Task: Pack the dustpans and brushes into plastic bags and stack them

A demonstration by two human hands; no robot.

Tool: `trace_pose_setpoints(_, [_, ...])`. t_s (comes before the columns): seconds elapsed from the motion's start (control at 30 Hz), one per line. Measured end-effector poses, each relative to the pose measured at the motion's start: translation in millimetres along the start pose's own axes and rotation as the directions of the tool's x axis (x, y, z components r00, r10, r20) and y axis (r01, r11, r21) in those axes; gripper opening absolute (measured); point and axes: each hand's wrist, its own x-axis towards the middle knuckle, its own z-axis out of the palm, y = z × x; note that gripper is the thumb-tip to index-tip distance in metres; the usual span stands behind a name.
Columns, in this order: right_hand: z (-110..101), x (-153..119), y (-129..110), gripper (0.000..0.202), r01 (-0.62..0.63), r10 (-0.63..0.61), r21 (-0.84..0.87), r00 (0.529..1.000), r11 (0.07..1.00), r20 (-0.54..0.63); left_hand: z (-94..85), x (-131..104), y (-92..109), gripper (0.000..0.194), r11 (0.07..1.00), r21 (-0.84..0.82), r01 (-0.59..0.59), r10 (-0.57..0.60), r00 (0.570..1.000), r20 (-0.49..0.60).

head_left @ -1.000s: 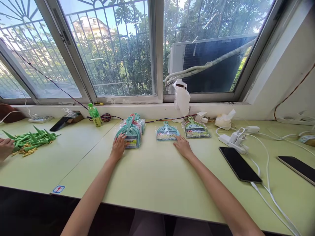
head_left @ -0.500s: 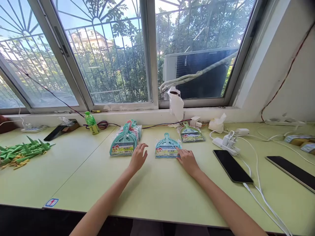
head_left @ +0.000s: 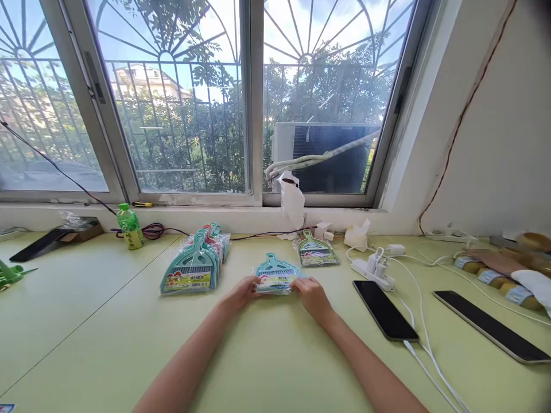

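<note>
A bagged teal dustpan and brush set (head_left: 276, 274) lies on the light green table, between my two hands. My left hand (head_left: 244, 291) grips its left edge with thumb and fingers. At the right edge, my right hand (head_left: 310, 291) pinches the clear wrapper. To the left stands a stack of bagged dustpan sets (head_left: 191, 269), teal in front with a red one showing behind. A green bagged set (head_left: 317, 250) lies behind and right of my right hand.
Right of my hands are a black phone (head_left: 385, 310), a white power strip (head_left: 373, 272) with cables, and a second dark device (head_left: 491, 324). Another person's hand (head_left: 495, 263) touches packages at the far right. A green bottle (head_left: 130, 228) stands back left.
My left hand has moved right, from beside the stack to the teal set, and closed on its edge. My right hand has closed too. Another person's hand has appeared at the right. The view has shifted.
</note>
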Motion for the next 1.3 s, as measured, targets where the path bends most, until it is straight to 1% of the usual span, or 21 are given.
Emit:
trace_pose_setpoints(0.03, [-1.9, -0.5, -1.3, 0.032, 0.012, -0.012, 0.000, 1.000, 1.000, -0.016, 0.0, -3.0, 1.0, 0.034, 0.999, -0.029, 0.014, -0.012, 0.999, 0.048])
trace_pose_setpoints(0.1, [-6.2, -0.9, -5.3, 0.031, 0.056, -0.056, 0.007, 0.997, 0.998, -0.043, 2.1, -6.4, 2.8, 0.034, 0.998, -0.064, 0.029, -0.025, 0.997, 0.075])
trace_pose_setpoints(0.2, [-11.9, -0.1, -11.7, 0.029, 0.112, -0.111, 0.013, 0.991, 0.994, -0.071, 6.6, -5.9, 2.1, 0.035, 0.994, -0.107, -0.029, 0.033, 0.999, 0.034])
trace_pose_setpoints(0.27, [-12.9, 0.6, -14.0, 0.026, 0.109, -0.108, 0.021, 0.994, 0.994, -0.016, 9.5, -5.0, 0.1, 0.036, 0.989, -0.121, -0.081, 0.077, 0.996, -0.033])
trace_pose_setpoints(0.33, [-11.5, 0.9, -14.4, 0.025, 0.047, -0.050, 0.039, 0.995, 0.998, 0.086, 12.6, -6.0, -1.1, 0.042, 0.986, -0.111, -0.124, 0.117, 0.991, -0.065])
trace_pose_setpoints(0.4, [-8.4, 1.0, -13.3, 0.029, -0.053, 0.041, 0.076, 0.987, 0.996, 0.155, 15.8, -9.5, -0.7, 0.052, 0.984, -0.088, -0.152, 0.148, 0.987, -0.056])
trace_pose_setpoints(0.5, [-3.2, 1.9, -9.9, 0.040, -0.187, 0.158, 0.221, 0.977, 0.957, 0.145, 20.3, -16.9, 2.0, 0.062, 0.983, -0.047, -0.180, 0.179, 0.984, -0.005])
trace_pose_setpoints(0.57, [0.4, 3.2, -6.4, 0.045, -0.275, 0.246, 0.381, 0.961, 0.883, 0.124, 22.7, -21.0, 3.5, 0.064, 0.982, -0.008, -0.190, 0.191, 0.981, 0.034])
trace_pose_setpoints(0.6, [2.4, 4.1, -4.3, 0.047, -0.325, 0.302, 0.467, 0.945, 0.822, 0.128, 23.7, -22.4, 4.0, 0.065, 0.981, 0.013, -0.193, 0.192, 0.980, 0.057])
trace_pose_setpoints(0.63, [4.6, 5.0, -2.2, 0.049, -0.376, 0.361, 0.552, 0.922, 0.745, 0.141, 24.5, -23.4, 4.2, 0.066, 0.980, 0.031, -0.195, 0.193, 0.978, 0.080])
trace_pose_setpoints(0.7, [9.6, 6.9, 1.7, 0.051, -0.444, 0.458, 0.700, 0.870, 0.560, 0.185, 25.7, -24.6, 4.2, 0.069, 0.978, 0.055, -0.202, 0.194, 0.973, 0.125])
trace_pose_setpoints(0.77, [14.7, 8.7, 4.4, 0.050, -0.457, 0.500, 0.799, 0.834, 0.391, 0.232, 26.6, -25.3, 4.2, 0.071, 0.976, 0.067, -0.205, 0.193, 0.968, 0.161])
trace_pose_setpoints(0.8, [17.0, 9.5, 5.1, 0.049, -0.455, 0.506, 0.829, 0.824, 0.326, 0.254, 27.0, -25.8, 4.3, 0.071, 0.976, 0.070, -0.205, 0.191, 0.966, 0.173])
trace_pose_setpoints(0.9, [21.9, 11.2, 4.6, 0.047, -0.446, 0.531, 0.878, 0.794, 0.176, 0.297, 28.7, -28.1, 5.5, 0.072, 0.974, 0.076, -0.212, 0.190, 0.956, 0.225])
trace_pose_setpoints(1.03, [22.4, 11.2, 2.3, 0.046, -0.382, 0.601, 0.924, 0.743, 0.018, 0.295, 31.6, -30.7, 6.3, 0.071, 0.969, 0.096, -0.229, 0.192, 0.935, 0.298])
trace_pose_setpoints(1.17, [17.6, 10.2, 2.7, 0.045, -0.309, 0.639, 0.949, 0.719, -0.058, 0.273, 32.8, -28.2, 3.5, 0.066, 0.966, 0.136, -0.219, 0.169, 0.936, 0.309])
trace_pose_setpoints(1.23, [14.0, 9.9, 2.9, 0.048, -0.298, 0.618, 0.950, 0.730, -0.094, 0.290, 32.5, -26.1, 1.8, 0.065, 0.966, 0.124, -0.229, 0.182, 0.934, 0.308])
trace_pose_setpoints(1.3, [9.9, 9.6, 2.1, 0.054, -0.286, 0.567, 0.949, 0.763, -0.134, 0.310, 32.3, -25.1, 1.1, 0.064, 0.966, 0.106, -0.237, 0.198, 0.936, 0.292])
